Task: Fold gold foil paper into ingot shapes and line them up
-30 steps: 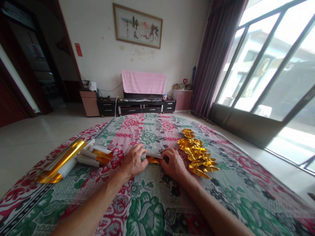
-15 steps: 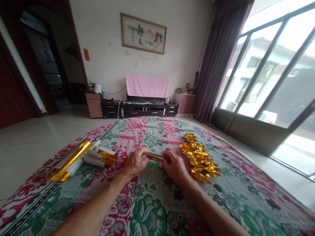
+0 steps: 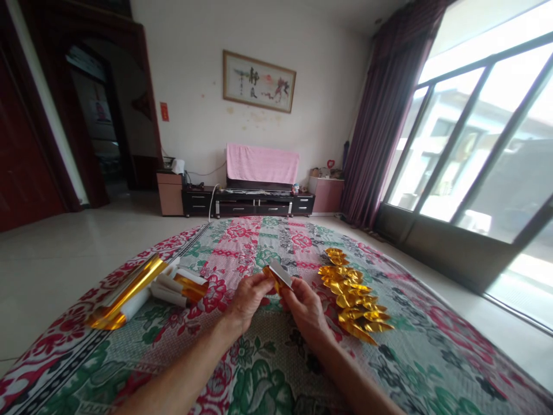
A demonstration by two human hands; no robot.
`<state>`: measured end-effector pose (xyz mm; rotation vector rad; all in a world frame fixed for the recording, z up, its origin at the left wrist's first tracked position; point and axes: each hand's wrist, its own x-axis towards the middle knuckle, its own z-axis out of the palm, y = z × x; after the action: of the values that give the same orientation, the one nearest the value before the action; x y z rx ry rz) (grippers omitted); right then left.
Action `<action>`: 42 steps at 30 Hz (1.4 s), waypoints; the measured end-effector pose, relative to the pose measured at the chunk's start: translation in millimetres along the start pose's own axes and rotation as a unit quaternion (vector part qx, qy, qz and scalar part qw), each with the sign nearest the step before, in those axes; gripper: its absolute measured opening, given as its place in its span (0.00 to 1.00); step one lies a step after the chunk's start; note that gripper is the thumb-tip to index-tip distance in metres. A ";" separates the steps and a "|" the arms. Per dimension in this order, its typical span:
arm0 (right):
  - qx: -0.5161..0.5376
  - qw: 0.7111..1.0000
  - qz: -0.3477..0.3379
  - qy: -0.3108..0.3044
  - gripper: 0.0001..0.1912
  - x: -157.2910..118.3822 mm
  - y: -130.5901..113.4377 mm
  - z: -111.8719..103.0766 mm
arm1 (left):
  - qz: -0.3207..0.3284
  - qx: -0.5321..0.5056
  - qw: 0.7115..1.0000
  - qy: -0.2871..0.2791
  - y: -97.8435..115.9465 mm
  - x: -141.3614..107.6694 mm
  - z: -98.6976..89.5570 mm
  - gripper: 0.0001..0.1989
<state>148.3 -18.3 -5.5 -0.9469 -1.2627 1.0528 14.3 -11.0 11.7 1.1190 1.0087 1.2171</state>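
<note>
A small folded piece of gold paper (image 3: 280, 274) with a pale grey back is held above the cloth in front of me. My left hand (image 3: 250, 297) pinches its left end between thumb and fingers. My right hand (image 3: 305, 300) grips its lower right end. Right of my hands lies a row of several folded gold paper shapes (image 3: 352, 291) with pointed tips. On the left rest rolled sheets of gold paper (image 3: 138, 294) with white backs, some partly overlapping.
A patterned cloth (image 3: 259, 369) with red and green flowers covers the round table. Beyond it stand a low black cabinet (image 3: 254, 207) and a pink cloth (image 3: 262, 163). Tall windows (image 3: 466, 150) and a purple curtain (image 3: 380, 115) are on the right.
The piece between my hands has turned from nearly level to slanted, showing more of its grey side and gold edge. The whole view has shifted, with the room lower in the picture.
</note>
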 end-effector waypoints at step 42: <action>0.008 1.000 0.008 0.007 0.13 -3.9 -10.5 -1.9 | 0.271 0.414 0.867 -0.055 -5.3 -5.6 -5.4 0.12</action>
<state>151.1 -24.8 3.4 -0.9513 -1.2362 1.0653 9.4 -16.1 5.6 2.2425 1.2068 1.1293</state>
